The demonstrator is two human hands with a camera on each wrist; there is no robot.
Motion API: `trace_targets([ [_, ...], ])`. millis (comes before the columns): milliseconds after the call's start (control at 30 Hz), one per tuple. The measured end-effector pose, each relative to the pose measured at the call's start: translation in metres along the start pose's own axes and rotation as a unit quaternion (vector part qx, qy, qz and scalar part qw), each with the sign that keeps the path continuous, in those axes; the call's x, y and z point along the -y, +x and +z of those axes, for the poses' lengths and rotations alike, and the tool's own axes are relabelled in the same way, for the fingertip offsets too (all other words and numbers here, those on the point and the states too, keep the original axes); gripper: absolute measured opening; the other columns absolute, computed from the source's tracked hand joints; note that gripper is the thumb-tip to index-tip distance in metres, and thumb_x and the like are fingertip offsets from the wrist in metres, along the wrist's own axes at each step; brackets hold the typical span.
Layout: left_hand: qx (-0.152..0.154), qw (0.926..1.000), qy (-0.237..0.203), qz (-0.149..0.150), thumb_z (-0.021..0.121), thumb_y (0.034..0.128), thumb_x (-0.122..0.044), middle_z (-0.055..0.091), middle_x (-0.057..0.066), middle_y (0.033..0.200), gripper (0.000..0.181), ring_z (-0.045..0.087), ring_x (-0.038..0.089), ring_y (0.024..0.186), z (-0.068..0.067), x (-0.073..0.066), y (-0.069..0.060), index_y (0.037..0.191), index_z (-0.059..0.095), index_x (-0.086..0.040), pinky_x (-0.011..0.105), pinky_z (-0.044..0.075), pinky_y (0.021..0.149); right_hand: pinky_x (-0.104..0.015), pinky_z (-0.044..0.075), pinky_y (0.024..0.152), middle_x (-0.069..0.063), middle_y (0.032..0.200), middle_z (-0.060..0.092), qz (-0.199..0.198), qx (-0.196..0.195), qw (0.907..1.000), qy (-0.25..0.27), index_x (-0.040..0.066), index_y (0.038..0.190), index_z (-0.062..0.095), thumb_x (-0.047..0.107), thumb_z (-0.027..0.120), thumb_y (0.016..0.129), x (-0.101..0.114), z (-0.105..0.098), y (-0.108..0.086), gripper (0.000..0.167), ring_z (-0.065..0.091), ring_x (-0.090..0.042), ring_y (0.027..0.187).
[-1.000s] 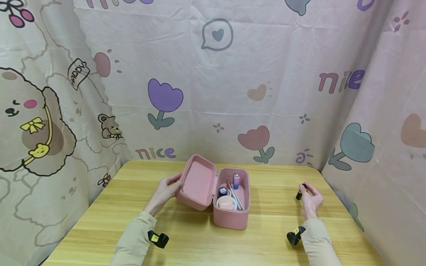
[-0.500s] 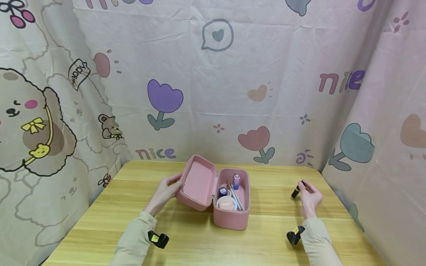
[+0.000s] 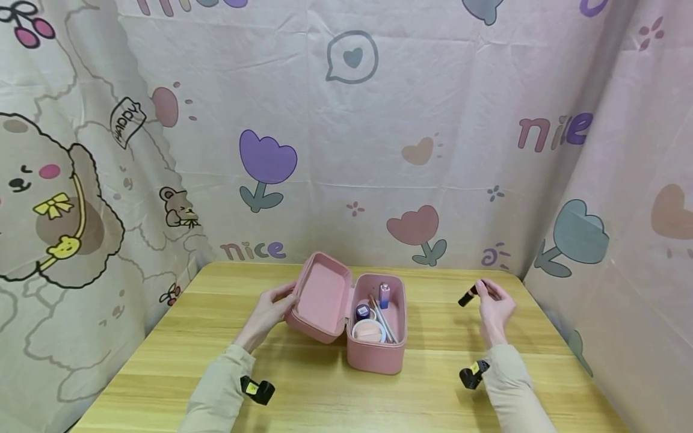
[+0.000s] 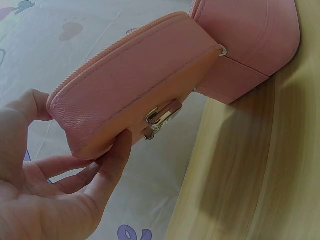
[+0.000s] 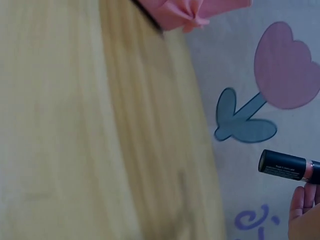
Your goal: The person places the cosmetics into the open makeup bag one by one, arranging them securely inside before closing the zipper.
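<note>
Right hand [image 3: 495, 305]: we see it pinching one black tube [image 3: 468, 296] with a pink band, to the right of the case and above the tabletop [image 3: 444, 367]. Long axis slanted; free end points leftward, down and toward the person. Other end: partly behind the fingers, cut off in the right wrist view; its print is too small for us to read.

Left hand [image 3: 272, 310]: well apart from the right, gripping the raised lid [image 3: 323, 294] at its free side; metal clasp [image 4: 162, 117] outside.

Pink case [image 3: 375, 359]: upright, long axis running away from us, lid hinged at left. Contents we list: round dish [image 3: 369, 332], dark blue jar [image 3: 363, 312], slender sticks [image 3: 385, 325], purple tube [image 3: 384, 296]. Lower parts partly hidden.
</note>
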State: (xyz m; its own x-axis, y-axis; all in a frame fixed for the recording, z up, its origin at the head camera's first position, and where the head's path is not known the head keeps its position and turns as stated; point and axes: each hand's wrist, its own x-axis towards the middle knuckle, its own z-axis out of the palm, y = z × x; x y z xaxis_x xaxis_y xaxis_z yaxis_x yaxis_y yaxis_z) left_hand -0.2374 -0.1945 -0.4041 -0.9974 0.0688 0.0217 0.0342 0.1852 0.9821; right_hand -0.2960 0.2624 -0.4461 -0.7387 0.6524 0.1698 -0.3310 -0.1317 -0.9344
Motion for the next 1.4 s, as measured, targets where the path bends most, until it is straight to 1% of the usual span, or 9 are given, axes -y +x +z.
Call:
trace_targets([
  [133, 0.0, 1.0, 0.002, 0.0, 0.053, 0.0984, -0.01, 0.053, 0.029, 0.143, 0.053, 0.063, 0.013, 0.1, -0.001, 0.0, 0.0, 0.149, 0.044, 0.003, 0.02, 0.055, 0.077, -0.006, 0.052, 0.07, 0.017, 0.074, 0.071, -0.003, 0.015, 0.9998, 0.012, 0.022, 0.086, 0.076, 0.003, 0.074, 0.089, 0.006, 0.009, -0.003, 0.019, 0.065, 0.004, 0.069],
  [233, 0.001, 1.0, 0.002, 0.001, 0.053, 0.0989, -0.01, 0.052, 0.029, 0.143, 0.053, 0.063, 0.013, 0.1, -0.002, -0.001, -0.001, 0.149, 0.044, 0.002, 0.02, 0.055, 0.077, -0.007, 0.053, 0.068, 0.015, 0.073, 0.071, -0.005, 0.032, 0.9993, 0.02, 0.021, 0.085, 0.076, 0.001, 0.073, 0.089, 0.01, 0.016, -0.005, 0.021, 0.066, 0.003, 0.068],
  [367, 0.006, 1.0, 0.003, 0.003, 0.053, 0.0992, -0.011, 0.051, 0.029, 0.145, 0.053, 0.063, 0.013, 0.101, -0.003, 0.0, -0.001, 0.15, 0.043, 0.002, 0.02, 0.055, 0.078, -0.007, 0.053, 0.068, 0.016, 0.071, 0.07, -0.007, 0.051, 0.9985, 0.019, 0.007, 0.098, 0.077, -0.001, 0.072, 0.089, 0.014, 0.027, -0.009, 0.013, 0.065, 0.003, 0.067],
  [467, 0.007, 1.0, 0.002, 0.002, 0.053, 0.099, -0.011, 0.051, 0.029, 0.146, 0.054, 0.063, 0.014, 0.102, -0.003, 0.0, -0.001, 0.15, 0.043, 0.002, 0.019, 0.055, 0.078, -0.008, 0.053, 0.068, 0.017, 0.071, 0.07, -0.006, 0.067, 0.9977, 0.013, -0.008, 0.111, 0.071, 0.0, 0.072, 0.089, 0.017, 0.034, -0.013, 0.023, 0.066, 0.003, 0.067],
  [567, 0.006, 1.0, 0.001, 0.0, 0.053, 0.0993, -0.011, 0.051, 0.029, 0.146, 0.053, 0.063, 0.013, 0.102, -0.002, -0.001, -0.002, 0.15, 0.043, 0.002, 0.019, 0.055, 0.078, -0.009, 0.054, 0.07, 0.016, 0.072, 0.069, -0.003, 0.086, 0.9963, -0.001, -0.013, 0.117, 0.066, 0.0, 0.072, 0.09, 0.02, 0.04, -0.016, 0.031, 0.066, 0.003, 0.068],
  [800, 0.007, 1.0, 0.002, 0.003, 0.052, 0.0996, -0.011, 0.05, 0.029, 0.146, 0.053, 0.063, 0.014, 0.103, -0.002, 0.001, -0.001, 0.15, 0.043, 0.003, 0.019, 0.055, 0.079, -0.011, 0.055, 0.073, 0.008, 0.081, 0.074, -0.006, 0.117, 0.993, -0.02, -0.014, 0.117, 0.066, 0.004, 0.074, 0.089, 0.027, 0.051, -0.025, 0.034, 0.067, 0.002, 0.071],
  [933, 0.005, 1.0, 0.002, 0.001, 0.052, 0.0993, -0.01, 0.05, 0.029, 0.147, 0.053, 0.063, 0.014, 0.104, -0.002, 0.001, 0.0, 0.15, 0.043, 0.003, 0.019, 0.055, 0.078, -0.009, 0.054, 0.074, 0.014, 0.08, 0.072, -0.019, 0.133, 0.9902, -0.038, -0.013, 0.117, 0.066, 0.005, 0.073, 0.09, 0.03, 0.058, -0.029, 0.034, 0.066, 0.004, 0.073],
  [1167, 0.006, 1.0, 0.003, 0.001, 0.051, 0.0994, -0.011, 0.05, 0.029, 0.147, 0.053, 0.063, 0.014, 0.104, -0.002, 0.0, 0.0, 0.15, 0.043, 0.003, 0.019, 0.054, 0.079, -0.01, 0.054, 0.072, 0.019, 0.075, 0.07, -0.039, 0.162, 0.9855, -0.031, -0.014, 0.115, 0.067, 0.001, 0.073, 0.089, 0.03, 0.074, -0.035, 0.031, 0.067, 0.004, 0.07],
  [1400, 0.005, 1.0, 0.0, -0.003, 0.052, 0.099, -0.011, 0.051, 0.029, 0.145, 0.054, 0.062, 0.011, 0.101, -0.001, -0.001, 0.0, 0.15, 0.042, 0.004, 0.019, 0.055, 0.077, -0.01, 0.053, 0.073, 0.022, 0.074, 0.07, -0.048, 0.207, 0.9752, -0.063, -0.015, 0.116, 0.067, 0.002, 0.073, 0.09, 0.031, 0.085, -0.043, 0.032, 0.065, 0.006, 0.071],
])
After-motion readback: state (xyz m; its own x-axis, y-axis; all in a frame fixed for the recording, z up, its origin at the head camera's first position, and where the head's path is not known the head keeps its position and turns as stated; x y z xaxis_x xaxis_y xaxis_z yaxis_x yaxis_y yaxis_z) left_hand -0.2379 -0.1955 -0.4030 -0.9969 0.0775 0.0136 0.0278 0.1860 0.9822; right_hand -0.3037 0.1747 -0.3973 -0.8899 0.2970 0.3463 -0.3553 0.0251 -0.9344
